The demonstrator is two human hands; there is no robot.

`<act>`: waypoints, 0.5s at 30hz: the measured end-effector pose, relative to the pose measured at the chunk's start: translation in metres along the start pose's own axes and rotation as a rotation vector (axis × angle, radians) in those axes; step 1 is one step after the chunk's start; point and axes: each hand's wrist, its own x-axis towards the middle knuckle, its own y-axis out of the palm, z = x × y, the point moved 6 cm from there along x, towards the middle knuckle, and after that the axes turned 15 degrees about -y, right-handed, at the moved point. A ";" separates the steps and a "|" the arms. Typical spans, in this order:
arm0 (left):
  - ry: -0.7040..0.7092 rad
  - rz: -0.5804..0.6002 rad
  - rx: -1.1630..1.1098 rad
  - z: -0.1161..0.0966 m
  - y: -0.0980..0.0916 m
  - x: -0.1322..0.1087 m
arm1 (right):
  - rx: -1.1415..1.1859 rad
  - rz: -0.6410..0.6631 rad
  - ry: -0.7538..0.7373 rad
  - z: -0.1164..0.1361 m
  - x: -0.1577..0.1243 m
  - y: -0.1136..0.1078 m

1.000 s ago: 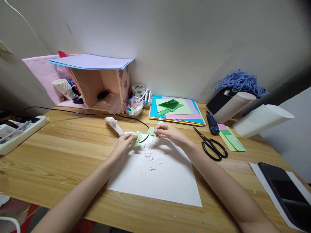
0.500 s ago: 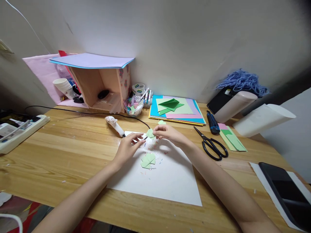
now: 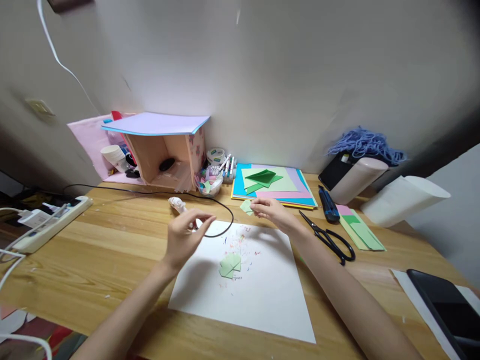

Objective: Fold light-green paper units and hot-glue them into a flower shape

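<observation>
My right hand [image 3: 272, 214] has its fingertips closed on the edge of a small light green paper piece [image 3: 246, 207], beyond the back edge of a white sheet [image 3: 270, 295]. My left hand [image 3: 187, 237] hovers over the sheet's left side, thumb and forefinger tips pinched with nothing visible between them. Behind it a white glue gun [image 3: 177, 204] lies partly hidden, its black cord looping over the sheet. A cluster of light green paper petals [image 3: 230, 265] rests on the sheet among coloured specks.
Black scissors [image 3: 330, 239], a blue cutter [image 3: 329, 204] and paper strips [image 3: 362, 230] lie to the right. Stacked coloured paper [image 3: 275, 186], a tub of scraps [image 3: 209, 185] and a cardboard box [image 3: 161, 155] stand at the back. A power strip [image 3: 56, 225] is left, a phone [image 3: 442, 305] right.
My right hand has moved away from the sheet's centre to the back, at the small green piece there. My left hand has drawn back left and its fingertips have come together. The view has tilted up.
</observation>
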 end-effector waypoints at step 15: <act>0.060 0.104 0.789 -0.012 0.019 0.162 | 0.081 0.011 -0.090 0.023 0.000 -0.011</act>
